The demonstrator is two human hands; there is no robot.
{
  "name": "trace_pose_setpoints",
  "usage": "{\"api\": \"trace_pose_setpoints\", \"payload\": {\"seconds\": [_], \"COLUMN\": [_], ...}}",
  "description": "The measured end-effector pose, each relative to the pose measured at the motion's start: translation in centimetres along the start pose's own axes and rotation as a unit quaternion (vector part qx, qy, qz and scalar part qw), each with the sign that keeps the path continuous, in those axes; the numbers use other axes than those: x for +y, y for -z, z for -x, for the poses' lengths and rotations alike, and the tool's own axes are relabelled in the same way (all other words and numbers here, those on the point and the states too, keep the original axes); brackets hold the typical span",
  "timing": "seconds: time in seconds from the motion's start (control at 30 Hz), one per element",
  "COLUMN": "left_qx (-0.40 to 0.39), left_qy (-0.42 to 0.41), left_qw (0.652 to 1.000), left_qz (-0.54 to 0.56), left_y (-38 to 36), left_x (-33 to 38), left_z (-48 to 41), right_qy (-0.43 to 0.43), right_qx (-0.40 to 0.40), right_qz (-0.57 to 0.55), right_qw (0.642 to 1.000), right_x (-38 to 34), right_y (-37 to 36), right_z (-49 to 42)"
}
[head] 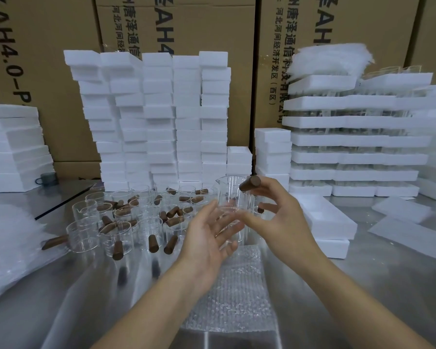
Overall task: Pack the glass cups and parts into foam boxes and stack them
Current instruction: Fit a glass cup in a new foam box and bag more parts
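Brown cartons (48, 96), black print, stacked as back wall. Shiny steel table (388, 298) in front, reflecting soft light. Small grey mug (47, 178) far left.

Both bare forearms reach forward from below and draw together. The left hand (207, 238) lies palm up, turned inward, its fingers spread and nearly straight. The right hand (277, 212), slightly higher, curls its fingers (269, 188) round a cup (230, 193).
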State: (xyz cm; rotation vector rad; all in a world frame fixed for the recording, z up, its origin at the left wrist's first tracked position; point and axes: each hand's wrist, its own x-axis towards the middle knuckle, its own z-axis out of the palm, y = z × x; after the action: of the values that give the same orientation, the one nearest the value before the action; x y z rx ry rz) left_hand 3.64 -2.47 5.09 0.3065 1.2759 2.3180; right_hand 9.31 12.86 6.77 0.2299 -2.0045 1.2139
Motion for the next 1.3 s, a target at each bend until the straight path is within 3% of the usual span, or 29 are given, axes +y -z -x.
{"api": "trace_pose_setpoints", "payload": {"seconds": [0.47, 0.67, 0.97, 1.1, 1.3], "left_qx": [-0.052, -0.011, -0.044, -0.009, -0.006], "left_qy": [0.03, 0.013, 0.036, 0.024, 0.025], "left_qw": [0.998, 1.0, 0.998, 1.0, 1.0], "left_qz": [0.02, 0.018, 0.023, 0.006, -0.003], "left_y": [-0.2, -0.4, -0.4, -0.3, -0.6], "left_x": [-0.2, -0.2, -0.2, -0.4, -0.5], "left_z": [0.0, 0.3, 0.2, 0.1, 0.1], "right_qy": [-0.019, 0.021, -0.021, 0.002, 0.005], "right_qx": [-0.005, 0.003, -0.023, 0.008, -0.007], "right_qz": [0.046, 0.085, 0.057, 0.083, 0.125], "right_qw": [0.999, 0.996, 0.998, 0.997, 0.992], "right_x": [0.9, 0.8, 1.1, 1.0, 1.2], "right_y": [-0.1, -0.3, -0.5, -0.5, -0.5], "right_z": [0.2, 0.3, 0.5, 0.5, 0.5]}}
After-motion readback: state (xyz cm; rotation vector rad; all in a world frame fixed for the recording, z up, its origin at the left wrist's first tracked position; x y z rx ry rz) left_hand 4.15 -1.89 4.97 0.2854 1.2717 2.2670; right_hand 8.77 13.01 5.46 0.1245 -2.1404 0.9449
